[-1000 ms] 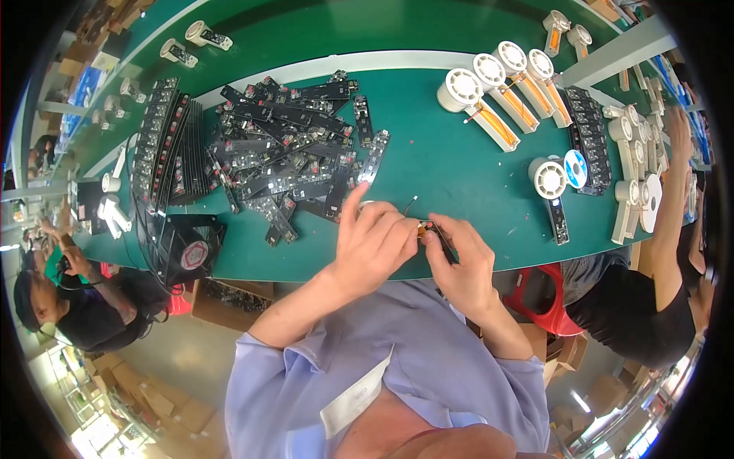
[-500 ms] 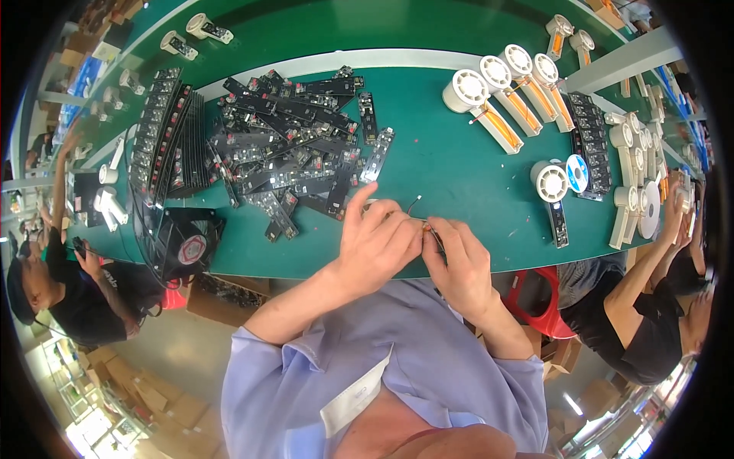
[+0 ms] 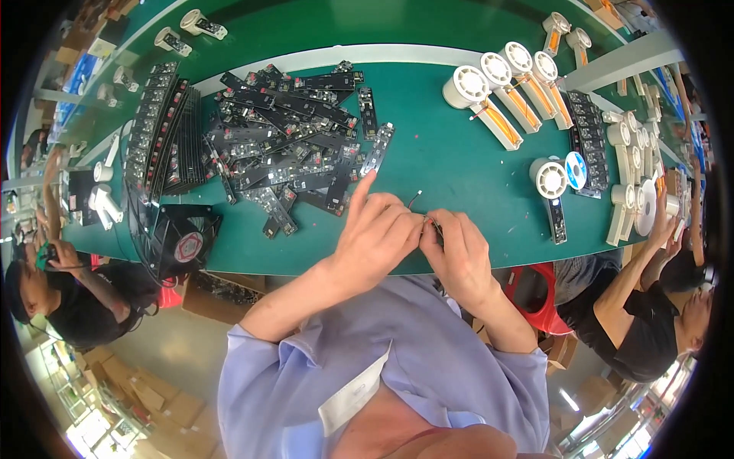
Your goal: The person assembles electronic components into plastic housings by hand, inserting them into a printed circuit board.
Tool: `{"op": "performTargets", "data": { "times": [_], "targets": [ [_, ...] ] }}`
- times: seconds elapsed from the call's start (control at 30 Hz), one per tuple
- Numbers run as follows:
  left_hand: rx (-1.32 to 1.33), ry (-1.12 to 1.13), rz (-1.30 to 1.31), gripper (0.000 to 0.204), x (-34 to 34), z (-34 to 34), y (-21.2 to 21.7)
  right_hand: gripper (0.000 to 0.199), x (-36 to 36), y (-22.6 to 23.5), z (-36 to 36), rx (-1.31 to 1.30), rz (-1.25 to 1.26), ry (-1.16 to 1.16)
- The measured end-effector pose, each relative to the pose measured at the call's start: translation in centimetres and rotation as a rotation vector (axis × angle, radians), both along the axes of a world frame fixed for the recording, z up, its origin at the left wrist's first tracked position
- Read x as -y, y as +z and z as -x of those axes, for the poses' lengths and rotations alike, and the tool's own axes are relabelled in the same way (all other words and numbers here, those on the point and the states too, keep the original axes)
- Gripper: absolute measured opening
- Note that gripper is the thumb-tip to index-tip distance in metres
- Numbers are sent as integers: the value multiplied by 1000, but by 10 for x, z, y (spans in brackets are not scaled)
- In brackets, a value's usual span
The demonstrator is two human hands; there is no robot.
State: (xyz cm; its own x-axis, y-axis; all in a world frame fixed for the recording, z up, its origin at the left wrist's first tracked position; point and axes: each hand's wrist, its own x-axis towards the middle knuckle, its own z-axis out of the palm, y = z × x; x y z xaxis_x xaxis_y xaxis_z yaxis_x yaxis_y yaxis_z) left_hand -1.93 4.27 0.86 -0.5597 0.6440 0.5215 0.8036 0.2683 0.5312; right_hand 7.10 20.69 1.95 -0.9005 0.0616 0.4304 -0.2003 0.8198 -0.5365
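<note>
My left hand (image 3: 375,236) and my right hand (image 3: 463,251) meet fingertip to fingertip above the near edge of the green table. Both are closed in a pinch. A thin dark wire (image 3: 415,200) with a small pale tip sticks up beside my left fingertips. Between my right thumb and index finger shows a narrow dark piece (image 3: 438,231), mostly covered by the fingers. Just beyond my raised left index finger lies a narrow circuit board (image 3: 377,149), at the edge of a heap of black circuit boards (image 3: 283,138).
Left stand a stacked row of boards (image 3: 157,130) and a black fan (image 3: 187,241). Right lie several white handheld fan bodies (image 3: 501,122) with orange wires, one fan with a board (image 3: 552,183), and more boards (image 3: 587,141). People work at both sides; a red stool (image 3: 535,298) stands right.
My hands stay pinched together, with only slight finger shifts. The whole view has moved a little. At the left, a co-worker's hand with a small object has shifted toward the left.
</note>
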Motion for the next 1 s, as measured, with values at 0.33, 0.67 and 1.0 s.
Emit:
{"op": "performTargets", "data": {
  "times": [0.33,0.67,1.0],
  "targets": [
    [-60,34,9,27,-2,2,2,31,-7,-1,-1,95,82,82],
    [243,46,103,12,0,9,12,27,9,-7,-8,53,229,-198],
    [-59,143,9,13,-8,1,-5,31,15,-11,-6,-58,105,-174]
  ]
}}
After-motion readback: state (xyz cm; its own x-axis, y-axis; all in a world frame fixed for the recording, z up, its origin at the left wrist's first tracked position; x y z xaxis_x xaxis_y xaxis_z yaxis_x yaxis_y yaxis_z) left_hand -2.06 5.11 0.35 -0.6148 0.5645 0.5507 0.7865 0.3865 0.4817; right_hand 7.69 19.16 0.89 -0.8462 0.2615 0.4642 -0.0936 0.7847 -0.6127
